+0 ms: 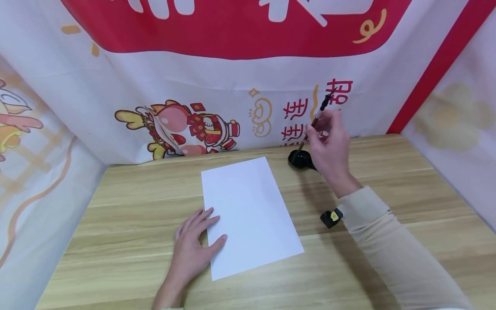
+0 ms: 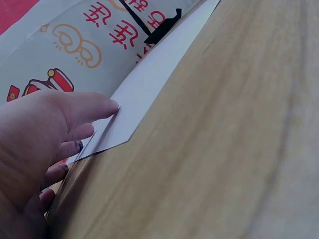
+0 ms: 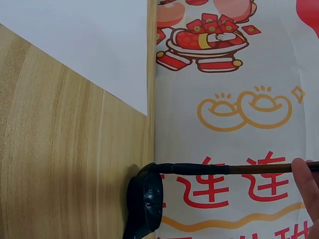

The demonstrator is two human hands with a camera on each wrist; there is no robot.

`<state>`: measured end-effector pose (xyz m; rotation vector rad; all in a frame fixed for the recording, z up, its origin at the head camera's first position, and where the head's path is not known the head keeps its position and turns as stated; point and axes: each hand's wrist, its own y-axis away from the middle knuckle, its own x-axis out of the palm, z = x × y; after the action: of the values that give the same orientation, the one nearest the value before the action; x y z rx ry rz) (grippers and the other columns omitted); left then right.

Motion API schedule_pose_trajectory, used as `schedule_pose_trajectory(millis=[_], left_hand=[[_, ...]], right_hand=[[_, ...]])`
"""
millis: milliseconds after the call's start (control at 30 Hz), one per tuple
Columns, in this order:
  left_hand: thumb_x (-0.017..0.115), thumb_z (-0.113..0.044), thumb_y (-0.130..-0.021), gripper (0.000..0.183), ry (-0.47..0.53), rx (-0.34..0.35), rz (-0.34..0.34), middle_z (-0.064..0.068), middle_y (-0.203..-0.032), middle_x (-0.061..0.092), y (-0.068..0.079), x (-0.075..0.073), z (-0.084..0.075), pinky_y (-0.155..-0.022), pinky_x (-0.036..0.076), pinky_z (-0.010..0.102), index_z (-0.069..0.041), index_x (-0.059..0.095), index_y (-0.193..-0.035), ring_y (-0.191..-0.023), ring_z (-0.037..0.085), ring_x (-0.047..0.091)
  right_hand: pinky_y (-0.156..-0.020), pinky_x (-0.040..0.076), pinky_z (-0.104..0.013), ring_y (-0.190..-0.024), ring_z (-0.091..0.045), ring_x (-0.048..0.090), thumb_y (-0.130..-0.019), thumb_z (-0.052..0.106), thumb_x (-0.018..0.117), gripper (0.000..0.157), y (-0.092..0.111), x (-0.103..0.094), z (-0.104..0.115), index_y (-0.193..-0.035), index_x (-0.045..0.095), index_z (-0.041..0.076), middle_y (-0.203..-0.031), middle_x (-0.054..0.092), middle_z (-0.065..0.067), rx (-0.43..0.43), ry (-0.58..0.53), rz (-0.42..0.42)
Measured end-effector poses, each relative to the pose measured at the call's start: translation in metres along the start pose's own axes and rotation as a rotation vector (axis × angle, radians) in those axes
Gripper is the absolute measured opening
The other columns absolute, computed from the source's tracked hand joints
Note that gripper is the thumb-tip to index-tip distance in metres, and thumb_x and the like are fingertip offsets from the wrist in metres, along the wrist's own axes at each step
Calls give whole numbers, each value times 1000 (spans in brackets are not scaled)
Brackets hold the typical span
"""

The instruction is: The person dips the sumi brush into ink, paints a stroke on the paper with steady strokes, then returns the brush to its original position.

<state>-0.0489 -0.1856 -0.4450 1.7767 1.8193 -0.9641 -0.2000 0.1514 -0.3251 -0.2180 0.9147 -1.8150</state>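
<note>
Two red characters (image 3: 266, 162) on the white backdrop (image 3: 179, 119) read clearly in the right wrist view, 连 and 连, with others cut by the frame; the head view shows 连 more than once and 甜 farther right, while the big white characters (image 1: 184, 5) on the red panel (image 1: 232, 38) are cropped too far to read. The brush (image 3: 234, 170) is in the right hand (image 1: 333, 148), its shaft pinched between thumb and fingers, and its lower end meets the black dish (image 3: 144, 199) near the back edge of the wooden table (image 1: 128, 228). The left hand (image 1: 195, 245) is relaxed and grasps nothing, its fingers spread and its fingertips and thumb on the left side of the white paper (image 1: 252, 211), which lies slightly askew, left of the dish and near it. Only the head view takes in the right arm's beige sleeve (image 1: 391, 245) and the small black device (image 1: 330, 218) with a yellow patch at its cuff. The left wrist view alone brings out dark marks on that hand's fingertips (image 2: 79, 145), and the right wrist view looks best into the dish, whose inside is dark and glossy
</note>
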Motion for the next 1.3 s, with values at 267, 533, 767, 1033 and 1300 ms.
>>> schedule_pose_trajectory(millis=[267,533,767,1033,1300], left_hand=[[90,-27,-85,54,-5,-6,3,6,-161,59,-1,0,0,-125,18,69,-14,74,-135,-158,38,41],[91,-27,-84,54,-10,5,-9,7,-160,59,0,0,1,-125,18,70,-15,75,-134,-157,39,42],[91,-28,-84,53,-10,17,-16,7,-160,60,0,1,1,-124,19,69,-14,75,-133,-156,39,43],[91,-29,-84,54,-18,-2,-4,6,-160,59,-1,1,1,-125,19,70,-15,75,-134,-157,38,42],[91,-29,-85,54,-15,1,-3,6,-160,59,-1,0,0,-124,20,69,-15,75,-134,-157,38,42]], right_hand=[[-72,59,-11,-91,-13,66,-106,7,65,28,0,0,2,-130,52,-3,-109,67,-16,41,-37,-11],[-74,61,-14,-92,-16,66,-107,8,64,31,-2,-1,1,-133,50,-1,-110,67,-15,83,-53,-28],[-77,66,-26,-102,-26,68,-109,10,62,32,-3,-2,1,-138,48,7,-114,62,-3,198,-131,-69],[-77,66,-27,-99,-21,68,-109,11,62,33,-1,-3,-2,-138,48,5,-113,62,0,230,-129,-78],[-79,67,-28,-102,-17,68,-109,14,61,34,-2,-6,-3,-141,47,10,-114,61,2,261,-127,-86]])
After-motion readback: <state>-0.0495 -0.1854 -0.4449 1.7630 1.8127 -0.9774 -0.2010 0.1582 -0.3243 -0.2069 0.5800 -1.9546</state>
